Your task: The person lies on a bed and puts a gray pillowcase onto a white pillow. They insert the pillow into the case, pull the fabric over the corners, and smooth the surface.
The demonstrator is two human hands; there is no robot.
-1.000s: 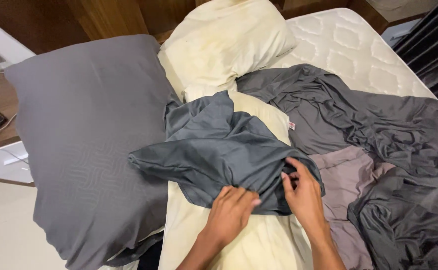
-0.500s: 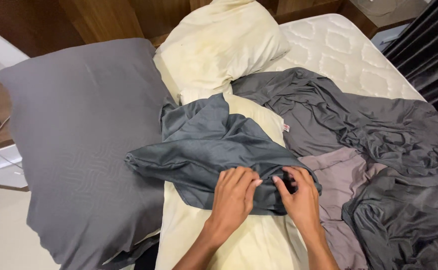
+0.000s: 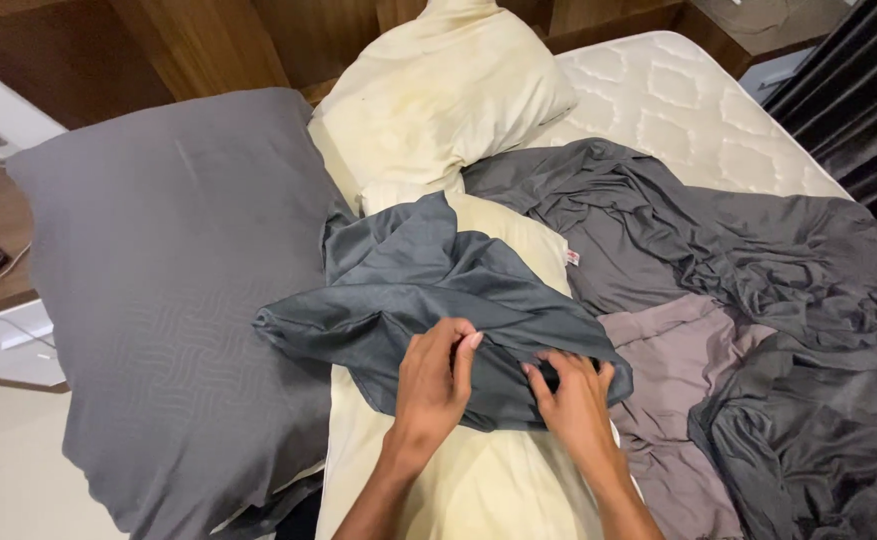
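- Both hands work the hem of the dark grey pillowcase, which lies crumpled across the bare cream pillow.
- Left hand has its fingers curled over the fabric edge; right hand pinches a fold just beside it, thumb tucked in.
- To my eye, the opening should be spread wide between the two grips before pulling toward the wrists.
- Compared with a second ago, the hands have crept further up the cloth and closer together.
- Big grey pillow sits out past the left hand.
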